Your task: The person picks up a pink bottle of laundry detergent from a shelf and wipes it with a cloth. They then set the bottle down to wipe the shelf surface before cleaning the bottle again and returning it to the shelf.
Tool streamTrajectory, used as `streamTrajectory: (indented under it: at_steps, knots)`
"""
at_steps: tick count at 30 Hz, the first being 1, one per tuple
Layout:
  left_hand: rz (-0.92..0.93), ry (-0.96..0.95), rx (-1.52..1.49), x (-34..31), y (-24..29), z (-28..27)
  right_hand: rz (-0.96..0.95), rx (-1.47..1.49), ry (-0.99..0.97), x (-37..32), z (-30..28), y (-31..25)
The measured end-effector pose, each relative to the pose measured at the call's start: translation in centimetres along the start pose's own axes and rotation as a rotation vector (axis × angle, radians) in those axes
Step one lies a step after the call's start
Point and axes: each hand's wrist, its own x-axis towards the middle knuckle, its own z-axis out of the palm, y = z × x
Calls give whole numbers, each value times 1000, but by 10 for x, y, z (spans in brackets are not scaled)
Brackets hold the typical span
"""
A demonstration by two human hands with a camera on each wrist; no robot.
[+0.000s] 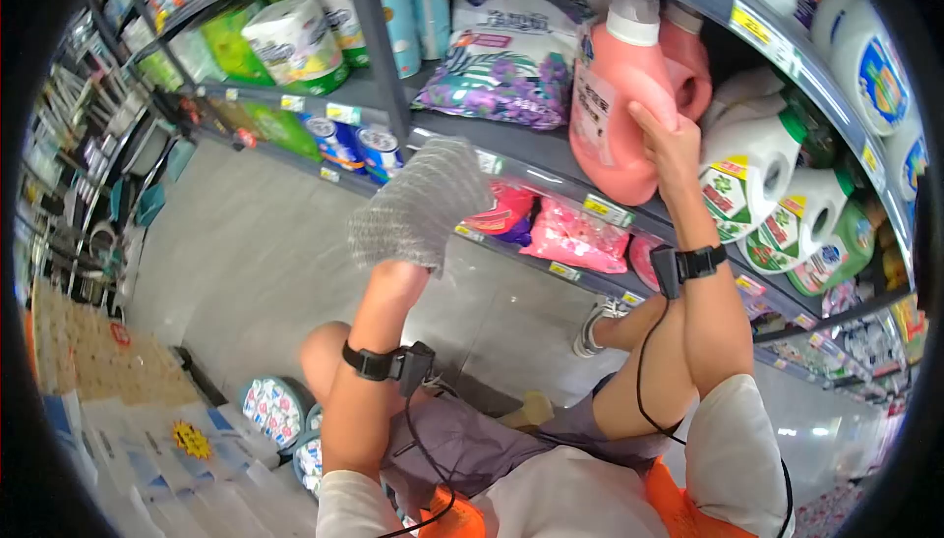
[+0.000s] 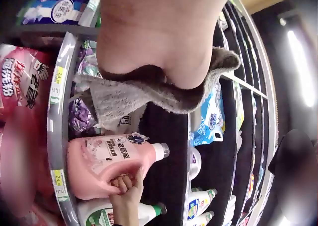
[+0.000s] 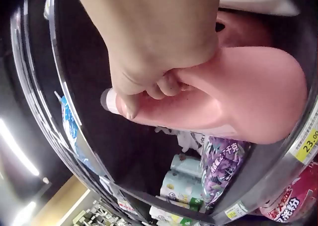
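Note:
A pink detergent bottle [image 1: 612, 110] with a white cap stands at the shelf's front edge, and my right hand [image 1: 677, 149] grips its handle. In the right wrist view the fingers of my right hand [image 3: 154, 62] curl round the handle of the pink bottle [image 3: 263, 94]. A grey cloth mitt [image 1: 418, 204] covers my left hand, held in front of the shelf, left of the bottle. Its fingers are hidden inside the cloth [image 2: 119, 99]. A second pink bottle [image 1: 686, 56] stands behind the gripped one.
White bottles with green caps [image 1: 742, 179] stand right of the pink ones. Purple-flowered bags [image 1: 501, 71] lie to the left. Pink bags [image 1: 575, 235] fill the lower shelf. A shelf post [image 1: 379, 36] rises at the left, and patterned round items [image 1: 272, 410] are on the floor behind.

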Motion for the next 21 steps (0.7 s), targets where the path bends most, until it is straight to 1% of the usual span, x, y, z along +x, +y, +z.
streamTrajectory:
  at_steps: [2,3,6,8,10,13,14,15,17,18,19,20,21]
  knots:
    - [-39,69,-24,-4,1,0,-84,-80,1,-13,12,-3]
    - [-42,82,-8,-1,4,0,-137,-113,11,-15,19,-8]
    - [-37,85,20,-5,8,-6,-214,-117,24,-29,30,-16]
    - [-23,114,68,-7,12,-13,-200,-52,3,-40,38,-24]
    - [-3,151,123,-7,10,-18,-143,34,-19,-55,44,-38]
    - [80,160,112,-4,8,-21,-62,32,-166,-76,51,-37]
    - [-63,143,367,-5,11,-23,-117,15,-206,-85,56,-40]
    - [-209,127,621,-10,25,-15,-90,20,-248,-91,58,-42]
    - [-211,9,913,-15,28,-21,-38,21,-341,-100,63,-42]
    - [-64,-93,946,-14,14,-32,-10,14,-388,-104,65,-40]
    - [105,-147,978,-14,8,-29,24,65,-432,-109,67,-40]
    - [278,-193,1010,-14,2,-27,57,116,-473,-116,71,-42]
    - [469,-191,1043,-12,1,-11,102,145,-508,-121,73,-44]
